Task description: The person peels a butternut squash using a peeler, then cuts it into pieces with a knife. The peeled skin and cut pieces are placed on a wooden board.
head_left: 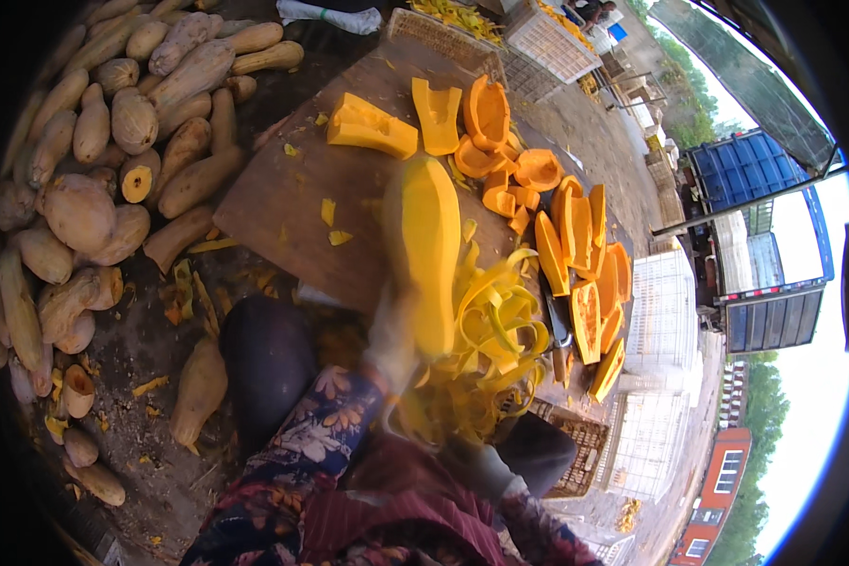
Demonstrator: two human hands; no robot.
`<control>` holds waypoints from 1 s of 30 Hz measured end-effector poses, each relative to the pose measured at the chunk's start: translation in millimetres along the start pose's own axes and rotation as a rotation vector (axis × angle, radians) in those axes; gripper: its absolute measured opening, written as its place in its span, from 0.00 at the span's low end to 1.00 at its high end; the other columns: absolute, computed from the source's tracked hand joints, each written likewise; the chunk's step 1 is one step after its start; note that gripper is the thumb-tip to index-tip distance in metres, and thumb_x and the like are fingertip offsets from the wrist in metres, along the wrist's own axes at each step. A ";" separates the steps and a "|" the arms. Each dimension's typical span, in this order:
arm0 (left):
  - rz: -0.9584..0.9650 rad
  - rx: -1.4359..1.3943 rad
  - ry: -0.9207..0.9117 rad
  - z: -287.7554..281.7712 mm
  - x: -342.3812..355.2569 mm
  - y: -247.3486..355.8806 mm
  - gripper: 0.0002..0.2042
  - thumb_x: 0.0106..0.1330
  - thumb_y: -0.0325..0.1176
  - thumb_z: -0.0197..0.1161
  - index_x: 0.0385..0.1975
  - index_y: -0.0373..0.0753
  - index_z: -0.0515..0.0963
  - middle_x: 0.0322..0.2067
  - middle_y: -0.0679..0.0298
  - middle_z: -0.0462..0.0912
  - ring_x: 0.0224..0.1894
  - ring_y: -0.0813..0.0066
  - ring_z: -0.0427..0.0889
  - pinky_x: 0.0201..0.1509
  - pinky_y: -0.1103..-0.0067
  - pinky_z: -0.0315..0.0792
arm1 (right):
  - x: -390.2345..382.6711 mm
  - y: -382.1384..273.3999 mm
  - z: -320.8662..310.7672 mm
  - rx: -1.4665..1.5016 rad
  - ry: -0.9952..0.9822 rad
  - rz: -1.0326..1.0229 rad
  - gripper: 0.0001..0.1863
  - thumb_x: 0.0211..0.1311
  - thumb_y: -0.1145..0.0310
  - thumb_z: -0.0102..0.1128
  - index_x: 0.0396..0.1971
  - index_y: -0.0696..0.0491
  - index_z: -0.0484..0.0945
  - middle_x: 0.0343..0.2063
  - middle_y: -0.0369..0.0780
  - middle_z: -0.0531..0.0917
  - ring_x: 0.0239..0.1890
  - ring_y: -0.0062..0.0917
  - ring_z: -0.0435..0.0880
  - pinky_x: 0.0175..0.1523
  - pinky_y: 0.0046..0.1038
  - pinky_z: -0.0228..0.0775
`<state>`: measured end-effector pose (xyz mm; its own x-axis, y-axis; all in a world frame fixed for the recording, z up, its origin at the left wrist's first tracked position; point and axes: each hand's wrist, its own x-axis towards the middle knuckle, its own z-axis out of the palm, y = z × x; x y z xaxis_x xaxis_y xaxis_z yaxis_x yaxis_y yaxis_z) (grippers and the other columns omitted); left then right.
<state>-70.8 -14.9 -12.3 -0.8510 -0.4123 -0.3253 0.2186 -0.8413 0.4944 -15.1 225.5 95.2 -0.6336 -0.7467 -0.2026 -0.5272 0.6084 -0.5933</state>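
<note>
A long, mostly peeled yellow squash (pixel 431 255) stands lengthwise before me at the near edge of a brown board, its left side blurred. My left hand (pixel 393 340), in a pale glove, is closed around the squash's lower left side; motion smears its fingers. Low down near my lap is my right hand (pixel 476 467), gloved and blurred. Its fingers, and anything in them, cannot be made out. Curled yellow peelings (pixel 495 316) heap against the squash's right side and hang below it.
Cut orange squash pieces (pixel 571 226) cover the board's (pixel 297 208) right side, a knife (pixel 555 316) beside them. Unpeeled squashes (pixel 80 212) pile up on the left. White crates (pixel 660 311) stand at right, a wicker-like brown crate (pixel 583 453) near my knee, and a blue truck (pixel 750 174) beyond.
</note>
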 end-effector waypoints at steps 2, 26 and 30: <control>-0.135 -0.210 -0.037 2.1 -5.5 12.1 0.31 0.74 0.53 0.63 0.71 0.46 0.67 0.59 0.60 0.78 0.58 0.64 0.80 0.61 0.67 0.77 | 5.0 2.2 -11.7 -0.031 0.156 -0.090 0.21 0.73 0.67 0.63 0.63 0.54 0.78 0.33 0.40 0.86 0.29 0.22 0.83 0.36 0.28 0.78; -0.333 -0.478 0.079 -6.1 -40.4 8.6 0.20 0.77 0.47 0.62 0.62 0.44 0.75 0.52 0.62 0.83 0.54 0.63 0.83 0.56 0.69 0.81 | 27.3 -8.4 -5.7 -0.145 -0.272 0.041 0.26 0.69 0.69 0.61 0.66 0.56 0.73 0.50 0.51 0.82 0.46 0.41 0.87 0.45 0.38 0.80; -0.355 -0.554 0.056 -7.9 -36.0 4.8 0.21 0.77 0.46 0.63 0.63 0.44 0.74 0.54 0.61 0.83 0.54 0.62 0.83 0.57 0.68 0.81 | 66.4 -14.2 -50.4 -0.112 0.111 -0.300 0.20 0.75 0.70 0.58 0.63 0.59 0.76 0.43 0.48 0.85 0.46 0.31 0.87 0.52 0.31 0.79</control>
<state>-35.4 -6.9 -4.6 -0.8939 -0.0815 -0.4408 0.1551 -0.9789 -0.1334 -78.2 180.9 129.4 -0.4957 -0.8665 0.0579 -0.7543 0.3966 -0.5232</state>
